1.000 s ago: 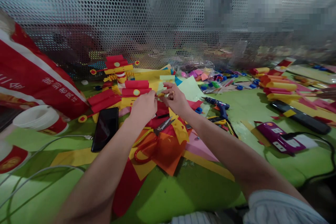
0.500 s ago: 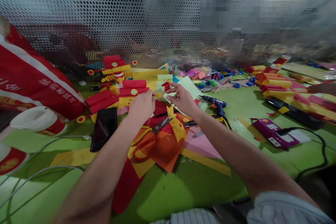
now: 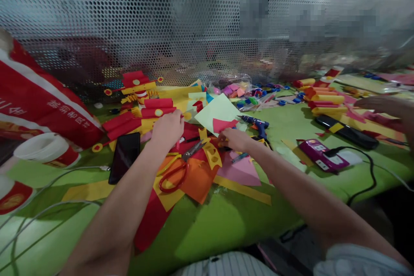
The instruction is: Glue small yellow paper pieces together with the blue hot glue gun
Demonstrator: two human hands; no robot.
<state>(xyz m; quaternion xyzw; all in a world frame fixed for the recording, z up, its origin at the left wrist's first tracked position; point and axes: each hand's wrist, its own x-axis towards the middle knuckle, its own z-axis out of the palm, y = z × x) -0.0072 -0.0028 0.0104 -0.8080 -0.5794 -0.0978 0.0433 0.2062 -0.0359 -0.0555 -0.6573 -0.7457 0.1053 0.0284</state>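
Note:
My left hand (image 3: 168, 131) is closed at the right edge of a red and yellow paper figure (image 3: 158, 103) with a round badge on its hat; its fingertips are mostly hidden. My right hand (image 3: 236, 139) curls its fingers among the scraps, just below a red paper piece (image 3: 224, 124) on a pale green sheet (image 3: 218, 110). Whatever lies in its fingers I cannot make out. Between my hands lie red-handled scissors (image 3: 181, 172) and a yellow cut-out strip (image 3: 211, 153) with holes, over orange paper (image 3: 199, 179). A small folded red piece (image 3: 198, 105) lies behind.
A blue glue gun (image 3: 257, 124) lies right of my right hand. Left are a phone (image 3: 124, 157), a paper cup (image 3: 48, 151) and a red bag (image 3: 48, 99). A purple power strip (image 3: 323, 155), a black case (image 3: 346, 130) and another person's hand (image 3: 384, 105) are right. Perforated metal (image 3: 194, 21) stands behind.
My right hand has let go of the small folded red piece and moved down and nearer, onto the scraps. My left hand stays by the figure. Another person's hand has come in at right.

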